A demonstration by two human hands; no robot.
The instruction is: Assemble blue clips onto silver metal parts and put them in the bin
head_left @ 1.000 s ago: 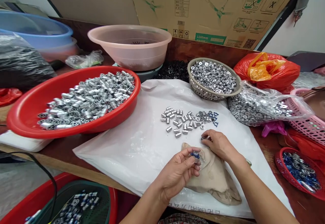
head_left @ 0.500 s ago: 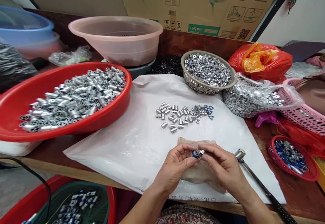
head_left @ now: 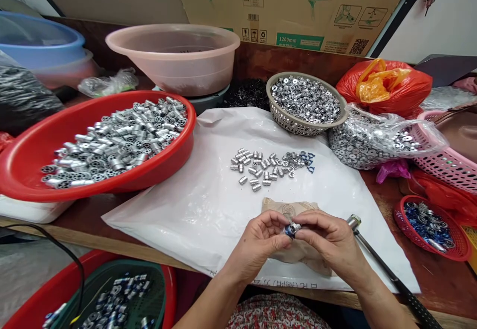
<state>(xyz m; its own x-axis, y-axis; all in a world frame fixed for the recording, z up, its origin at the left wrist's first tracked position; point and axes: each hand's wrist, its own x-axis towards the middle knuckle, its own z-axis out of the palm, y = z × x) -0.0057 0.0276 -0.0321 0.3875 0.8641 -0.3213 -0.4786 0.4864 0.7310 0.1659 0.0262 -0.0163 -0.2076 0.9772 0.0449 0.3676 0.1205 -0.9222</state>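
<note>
My left hand and my right hand meet fingertip to fingertip over a folded beige cloth. Both pinch a small metal part with a blue piece between thumbs and fingers. Beyond the cloth, a loose cluster of small silver cylinders and rings lies on a white plastic sheet, with a few blue clips at its right end. A small hammer lies just right of my right hand.
A big red basin of silver parts sits left. Behind are a pink basin, a blue basin, a beige basket of rings, a clear bag of rings, a small red basket and a green basket.
My right hand left the sheet and came back to my left hand; both now pinch the small part together. The hammer has come into view at the right.
</note>
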